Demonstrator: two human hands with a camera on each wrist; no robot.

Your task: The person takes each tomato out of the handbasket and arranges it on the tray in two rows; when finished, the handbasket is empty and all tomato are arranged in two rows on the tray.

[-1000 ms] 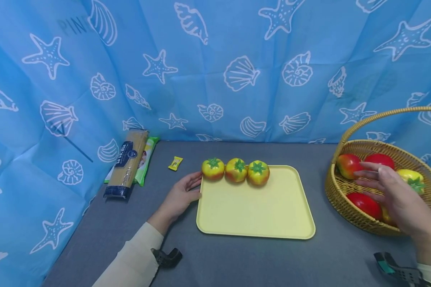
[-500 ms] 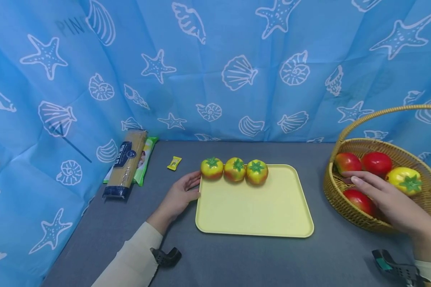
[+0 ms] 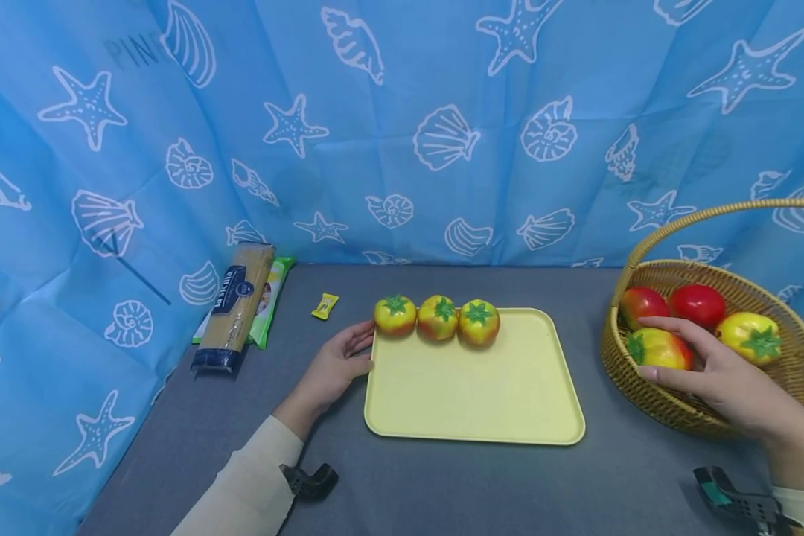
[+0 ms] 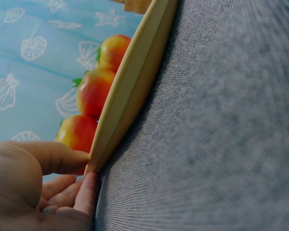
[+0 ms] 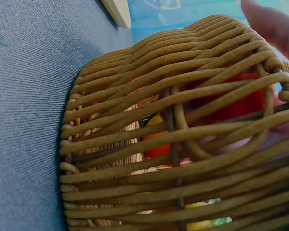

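Note:
A pale yellow tray (image 3: 476, 394) lies on the grey table, with three yellow-red tomatoes (image 3: 437, 318) in a row along its far edge. My left hand (image 3: 364, 348) pinches the tray's left rim near that row; the left wrist view shows thumb and fingers of that hand (image 4: 86, 166) meeting on the rim (image 4: 130, 86) beside the tomatoes (image 4: 94, 91). My right hand (image 3: 648, 348) reaches into the wicker basket (image 3: 626, 380) and grips a yellow-red tomato (image 3: 665, 351). In the right wrist view the basket wall (image 5: 173, 144) fills the frame, and a fingertip (image 5: 274, 24) shows above it.
Also in the basket are two red tomatoes (image 3: 697, 304) and a yellow one (image 3: 750, 336); its handle (image 3: 723, 212) arches overhead. A spaghetti packet (image 3: 236, 305), a green pack (image 3: 276, 290) and a small yellow wrapper (image 3: 327, 304) lie at the back left. A blue curtain (image 3: 402, 134) closes the back and left.
My right hand came down from above the basket and closed round a yellow-red tomato at the basket's left side. The left hand and the tray have not moved.

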